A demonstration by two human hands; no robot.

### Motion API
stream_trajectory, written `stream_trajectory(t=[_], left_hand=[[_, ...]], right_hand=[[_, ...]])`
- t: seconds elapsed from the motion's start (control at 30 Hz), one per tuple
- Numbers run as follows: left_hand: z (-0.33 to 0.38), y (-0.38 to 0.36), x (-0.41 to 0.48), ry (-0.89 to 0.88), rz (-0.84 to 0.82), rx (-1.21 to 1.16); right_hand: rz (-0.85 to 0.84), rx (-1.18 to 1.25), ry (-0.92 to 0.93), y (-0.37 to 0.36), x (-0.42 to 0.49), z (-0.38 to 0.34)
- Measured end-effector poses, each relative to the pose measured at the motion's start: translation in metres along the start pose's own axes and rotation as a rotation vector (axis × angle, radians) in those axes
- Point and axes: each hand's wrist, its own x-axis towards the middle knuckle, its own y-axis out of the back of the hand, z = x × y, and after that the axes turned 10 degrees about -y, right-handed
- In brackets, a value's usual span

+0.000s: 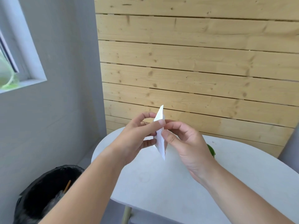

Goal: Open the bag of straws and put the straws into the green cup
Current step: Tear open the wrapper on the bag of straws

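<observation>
Both hands pinch the white bag (160, 135) above the table (161, 183): left hand (137, 136) and right hand (186, 143) each grip it thumb-to-fingers. It's edge-on and upright, its top end pointing up, slightly away from the table.

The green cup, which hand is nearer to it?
Right. The right hand sits in front of the green cup, partly hiding it; the left hand is further left, pinching the bag.

A single wide-angle camera on the person's head looks forward and down, close over both forearms, taking in the near white desk (226, 183) below, the wooden plank wall (194, 62) ahead and a window (17, 54) at upper left.
</observation>
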Motion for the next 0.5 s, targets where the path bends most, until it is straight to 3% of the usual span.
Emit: stream_trajectory(t=[0.5], left_hand=[[-0.0076, -0.0020, 0.0010, -0.033, -0.034, 0.043]], right_hand=[[0.056, 0.035, -0.026, 0.0020, 0.0006, 0.0025]])
